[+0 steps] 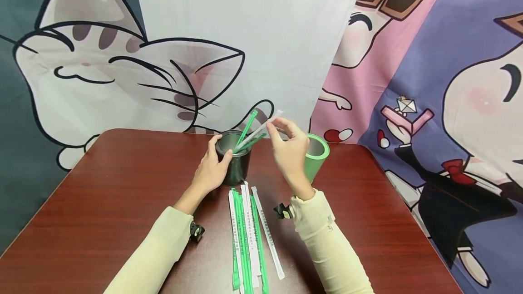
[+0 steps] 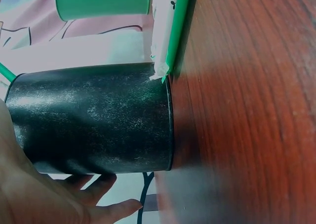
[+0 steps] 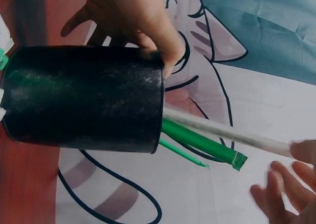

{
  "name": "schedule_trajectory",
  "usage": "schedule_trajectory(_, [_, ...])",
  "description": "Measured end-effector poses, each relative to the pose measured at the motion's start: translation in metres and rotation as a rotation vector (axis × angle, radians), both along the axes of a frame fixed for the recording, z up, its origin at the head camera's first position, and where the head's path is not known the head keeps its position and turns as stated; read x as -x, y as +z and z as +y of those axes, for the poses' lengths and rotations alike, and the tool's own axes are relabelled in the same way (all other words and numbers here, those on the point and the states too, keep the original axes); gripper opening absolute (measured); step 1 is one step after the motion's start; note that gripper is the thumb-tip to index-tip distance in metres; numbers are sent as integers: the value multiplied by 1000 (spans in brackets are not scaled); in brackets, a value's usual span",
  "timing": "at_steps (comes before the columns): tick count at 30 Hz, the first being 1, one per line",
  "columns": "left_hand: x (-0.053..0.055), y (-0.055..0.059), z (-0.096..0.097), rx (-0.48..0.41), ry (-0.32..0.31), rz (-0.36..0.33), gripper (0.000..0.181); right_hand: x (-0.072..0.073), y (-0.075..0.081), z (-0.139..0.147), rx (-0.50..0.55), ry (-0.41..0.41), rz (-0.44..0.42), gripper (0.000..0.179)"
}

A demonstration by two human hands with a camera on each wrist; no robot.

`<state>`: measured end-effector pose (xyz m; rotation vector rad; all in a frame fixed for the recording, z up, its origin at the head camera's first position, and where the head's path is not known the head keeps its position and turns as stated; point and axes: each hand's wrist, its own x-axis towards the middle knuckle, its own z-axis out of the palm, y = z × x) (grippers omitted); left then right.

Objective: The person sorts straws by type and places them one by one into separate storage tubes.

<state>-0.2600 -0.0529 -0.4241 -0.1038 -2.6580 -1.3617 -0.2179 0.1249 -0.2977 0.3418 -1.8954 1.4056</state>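
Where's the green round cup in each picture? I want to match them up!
Head: the green cylindrical cup is right of centre, partly hidden by the right hand.
Left wrist: the green cylindrical cup is at the top, left of centre, cut off by the picture's edge.
Right wrist: it isn't in this picture.
Shared landmark: the black cylindrical cup, held by the left hand, shows in all three.

Reddish-brown table (image 1: 122,203), cartoon backdrop (image 1: 253,22) behind it, smiling white cat (image 1: 94,90) at left, dark-suited figure (image 1: 453,203) at right
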Motion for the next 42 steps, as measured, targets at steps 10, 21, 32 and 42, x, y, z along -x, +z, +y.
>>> schedule_trajectory(10, [-5, -4, 1, -9, -2, -5, 59, 9, -21, 11, -77, 32, -91, 36])
schedule_trajectory(21, [-5, -3, 3, -14, 2, -1, 56, 13, -38, 23, -215, -64, -108, 35])
schedule_trajectory(32, [-1, -1, 1, 5, 19, 11, 57, 5, -47, 28, -260, -63, -273, 36])
schedule_trajectory(42, [-2, 0, 1, 1, 16, 6, 58, 2, -63, 32, -341, -94, -416, 32])
